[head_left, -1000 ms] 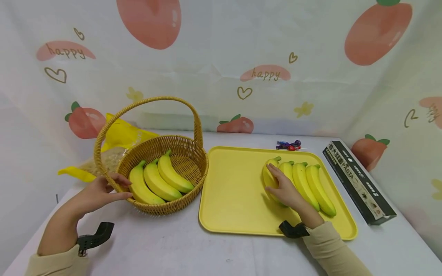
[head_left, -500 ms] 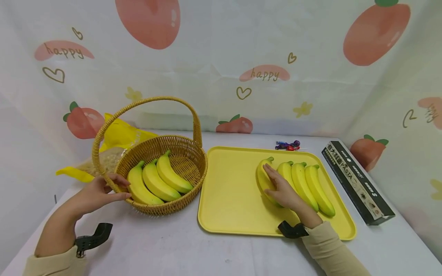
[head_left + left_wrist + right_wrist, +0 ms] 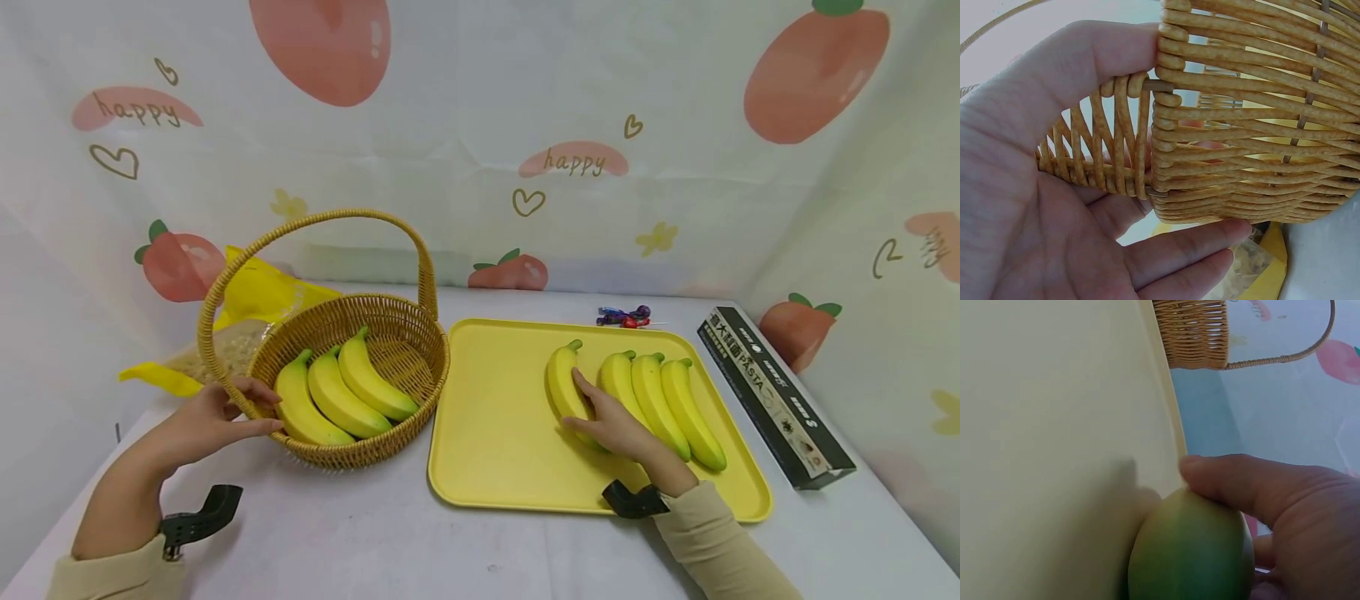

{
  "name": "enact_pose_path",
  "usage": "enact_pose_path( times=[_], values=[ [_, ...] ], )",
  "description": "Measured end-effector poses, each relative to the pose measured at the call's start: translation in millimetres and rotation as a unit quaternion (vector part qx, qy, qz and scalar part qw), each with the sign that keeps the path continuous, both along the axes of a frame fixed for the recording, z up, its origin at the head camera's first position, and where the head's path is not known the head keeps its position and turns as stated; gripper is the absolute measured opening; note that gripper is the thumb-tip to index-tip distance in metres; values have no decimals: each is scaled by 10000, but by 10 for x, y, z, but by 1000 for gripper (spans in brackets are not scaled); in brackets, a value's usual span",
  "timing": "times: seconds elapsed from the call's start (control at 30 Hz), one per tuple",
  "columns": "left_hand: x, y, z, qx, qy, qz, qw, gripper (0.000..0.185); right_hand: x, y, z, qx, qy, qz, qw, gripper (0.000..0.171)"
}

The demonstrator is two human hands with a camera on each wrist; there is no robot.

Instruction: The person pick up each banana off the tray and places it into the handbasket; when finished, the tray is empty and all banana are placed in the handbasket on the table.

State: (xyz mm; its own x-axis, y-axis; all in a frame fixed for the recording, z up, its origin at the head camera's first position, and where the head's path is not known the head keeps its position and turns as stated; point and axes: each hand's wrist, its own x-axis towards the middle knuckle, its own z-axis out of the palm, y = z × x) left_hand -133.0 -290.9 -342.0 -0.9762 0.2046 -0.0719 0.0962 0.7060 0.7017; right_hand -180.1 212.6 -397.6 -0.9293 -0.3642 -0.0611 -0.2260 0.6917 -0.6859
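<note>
A woven basket (image 3: pixel 405 350) with a tall handle stands on the left and holds three bananas (image 3: pixel 337 396). My left hand (image 3: pixel 221 412) grips its near-left rim, thumb over the edge and fingers outside the wall; the left wrist view shows the basket weave (image 3: pixel 1241 125) against my left hand (image 3: pixel 1035 187). A yellow tray (image 3: pixel 495 417) lies to the right. On it my right hand (image 3: pixel 606 423) grips one banana (image 3: pixel 562 383), which lies apart from three other bananas (image 3: pixel 660 400). In the right wrist view my thumb (image 3: pixel 1241 481) presses that banana (image 3: pixel 1191 550) above the tray (image 3: pixel 1054 425).
A dark pasta box (image 3: pixel 772 392) lies right of the tray near the table's edge. Wrapped candies (image 3: pixel 626 317) sit behind the tray. A yellow bag (image 3: pixel 247 325) with pale contents is behind the basket. A printed cloth backdrop closes off the back and sides.
My right hand has drawn the leftmost banana to the left, away from the other three, opening a gap. The left hand stays on the basket rim.
</note>
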Motion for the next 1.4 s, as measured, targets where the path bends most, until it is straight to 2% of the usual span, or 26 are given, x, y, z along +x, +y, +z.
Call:
enact_pose_path(
  times=[0.33,0.57,0.87,1.4],
  values=[
    [-5,-8,-14,-53,-4,15,10000,38,-6,14,-8,6,14,155,9999,83],
    [0,0,-10,18,-37,18,10000,39,-2,7,40,-357,-34,417,9985,79],
    [6,3,5,-17,-30,26,10000,38,8,-103,265,-514,-240,652,9963,75],
    [-6,7,-1,-39,-56,4,10000,38,-69,-546,680,-730,-109,1783,9812,72]
  ],
)
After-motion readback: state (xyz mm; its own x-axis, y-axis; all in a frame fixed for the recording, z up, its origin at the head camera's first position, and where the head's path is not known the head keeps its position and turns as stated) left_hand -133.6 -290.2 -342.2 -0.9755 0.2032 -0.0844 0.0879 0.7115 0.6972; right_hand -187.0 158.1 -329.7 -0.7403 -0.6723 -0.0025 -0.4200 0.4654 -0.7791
